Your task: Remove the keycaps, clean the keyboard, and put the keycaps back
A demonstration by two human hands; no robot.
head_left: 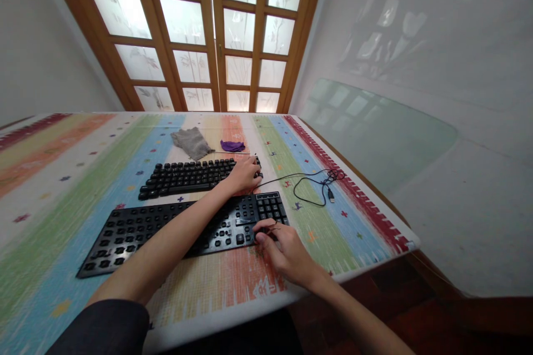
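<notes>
A black keyboard (162, 227) lies on the table, its main area mostly stripped to bare switch posts. The number pad at its right end bears keycaps. Behind it, loose black keycaps (183, 177) stand in rows laid out like a keyboard. My left hand (245, 174) reaches across to the right end of these rows, fingers bent down among the caps; what is between its fingertips is hidden. My right hand (285, 249) is at the keyboard's near right part, thumb and index finger closed around a dark keycap beside the number pad.
A grey cloth (192, 143) and a purple cloth (232, 146) lie behind the keycap rows. The keyboard's black cable (308, 179) is coiled on the right, its USB plug (331, 195) on the striped tablecloth (333, 233). A wall stands close along the table's right edge.
</notes>
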